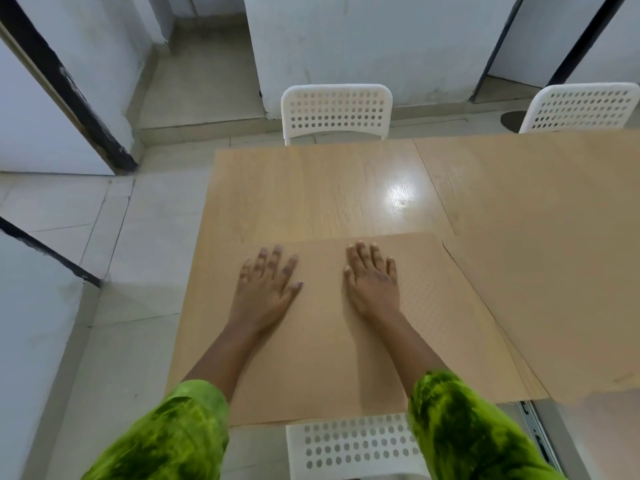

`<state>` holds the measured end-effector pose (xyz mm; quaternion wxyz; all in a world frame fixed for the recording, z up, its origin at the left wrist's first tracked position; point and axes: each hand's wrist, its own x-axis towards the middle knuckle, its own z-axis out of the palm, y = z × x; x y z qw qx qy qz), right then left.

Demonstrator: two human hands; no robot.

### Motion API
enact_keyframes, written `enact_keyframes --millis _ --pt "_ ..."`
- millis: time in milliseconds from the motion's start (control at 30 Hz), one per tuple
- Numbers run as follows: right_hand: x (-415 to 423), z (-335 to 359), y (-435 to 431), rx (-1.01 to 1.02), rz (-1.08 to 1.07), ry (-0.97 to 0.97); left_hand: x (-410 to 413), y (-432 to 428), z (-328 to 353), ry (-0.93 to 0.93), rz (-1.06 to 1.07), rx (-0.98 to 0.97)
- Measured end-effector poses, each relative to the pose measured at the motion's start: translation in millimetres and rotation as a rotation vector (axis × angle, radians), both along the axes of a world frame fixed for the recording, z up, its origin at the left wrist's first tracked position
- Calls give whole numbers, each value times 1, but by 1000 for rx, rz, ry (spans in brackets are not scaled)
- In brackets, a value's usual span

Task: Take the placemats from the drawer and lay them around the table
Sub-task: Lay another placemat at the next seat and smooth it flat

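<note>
A tan textured placemat [322, 341] lies flat on the near left part of the wooden table [311, 188]. My left hand [268, 284] and my right hand [372, 277] both rest palm down on it, fingers spread, holding nothing. To the right, a stack of more tan placemats [554, 271] covers much of the table, its left corner overlapping the near mat's right edge. An open drawer rail [535, 431] shows at the lower right, under the stack's edge.
A white perforated chair [337, 110] stands at the table's far side, a second [581, 107] at the far right, and a third [356, 445] right below me. Grey tiled floor [138, 306] lies to the left, with white walls and dark door frames behind.
</note>
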<state>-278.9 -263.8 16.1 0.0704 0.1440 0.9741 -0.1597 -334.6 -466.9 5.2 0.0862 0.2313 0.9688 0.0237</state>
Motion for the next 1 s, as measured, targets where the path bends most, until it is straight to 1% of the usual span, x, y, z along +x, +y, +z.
enact_keyframes --millis 100,200,400,567,667,833,900,1000 --pt "6 0 33 14 -112 -8 -5 -25 0 10 105 3" --pt "14 0 62 32 -176 -11 -7 -36 2 16 144 25" --pt "17 2 77 31 -204 -24 -8 -40 6 -22 181 2" --pt "17 0 81 60 -221 -11 -8 -52 11 -76 355 -15" --pt "17 -1 81 68 -207 -23 -3 -61 13 -39 285 -45" --pt "21 5 73 57 -227 -1 6 -49 15 -28 261 -39" --pt "28 13 51 46 -218 9 22 -31 16 12 139 -19" --pt "60 18 -9 -49 -134 27 67 7 14 44 -111 72"
